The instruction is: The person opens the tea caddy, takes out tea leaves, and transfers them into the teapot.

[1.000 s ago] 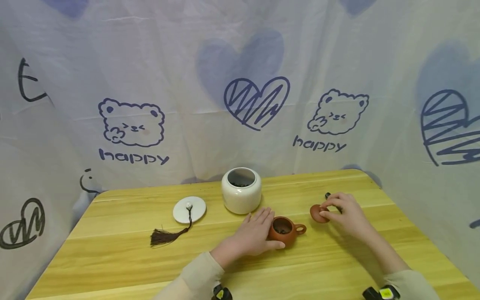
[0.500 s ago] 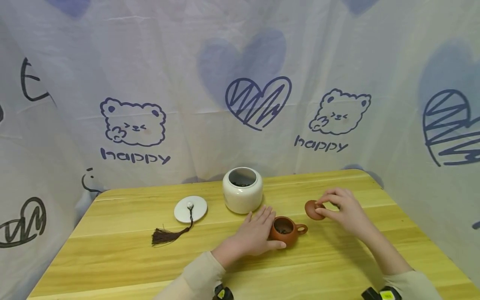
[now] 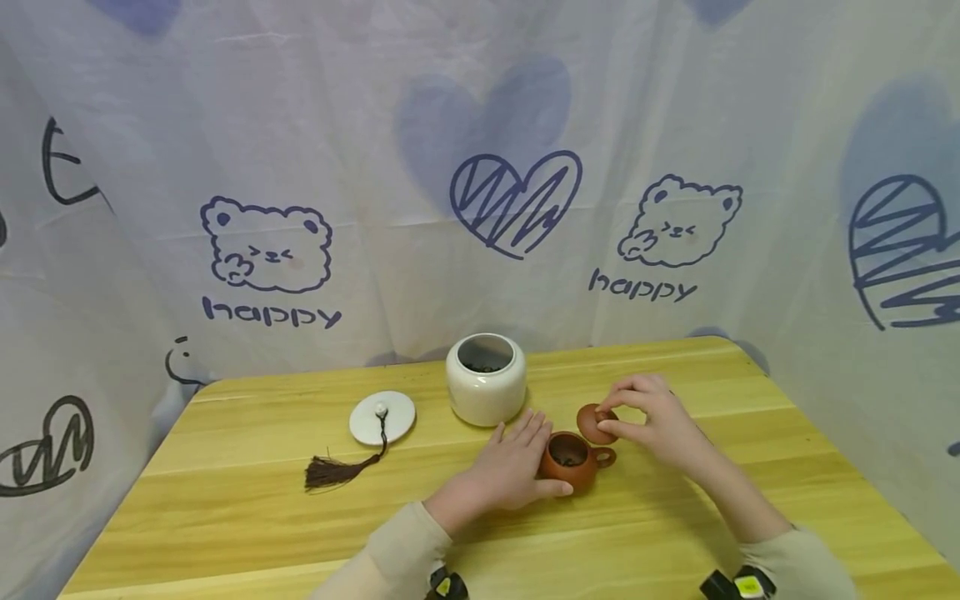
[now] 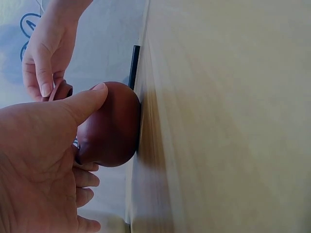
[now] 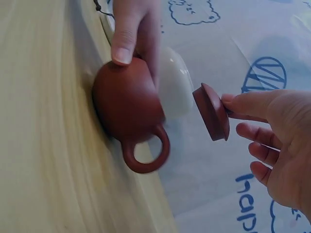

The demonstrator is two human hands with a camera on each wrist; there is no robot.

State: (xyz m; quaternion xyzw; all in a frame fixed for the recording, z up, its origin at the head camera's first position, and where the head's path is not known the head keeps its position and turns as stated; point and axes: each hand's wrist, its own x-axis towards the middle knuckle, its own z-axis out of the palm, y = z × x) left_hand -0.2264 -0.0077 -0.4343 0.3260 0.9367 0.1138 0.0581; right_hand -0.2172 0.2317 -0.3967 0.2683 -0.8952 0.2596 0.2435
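A small reddish-brown clay teapot [image 3: 577, 477] stands upright on the wooden table, with dark bits inside and its loop handle [image 5: 146, 167] pointing right. My left hand [image 3: 506, 467] lies against its left side, fingers straight, thumb [image 4: 90, 102] extended along the pot's near side. Between thumb and fingertips, my right hand [image 3: 656, 421] pinches the knob of the matching teapot lid [image 3: 592, 423]. This lid is held tilted, just behind and right of the teapot's mouth; in the right wrist view a gap separates lid [image 5: 212, 114] and pot [image 5: 126, 99].
A white ceramic jar [image 3: 486, 396] with dark contents stands uncovered behind the left hand. Farther left lies its round white lid [image 3: 367, 421] with a brown tassel [image 3: 333, 473]. A thin black stick-like thing [image 4: 134, 68] shows beyond the teapot. Printed cloth [image 3: 450, 275] hangs behind the table.
My right hand has carried the teapot lid leftward from the right side of the table to close by the teapot's mouth. My left hand and the teapot have stayed in place.
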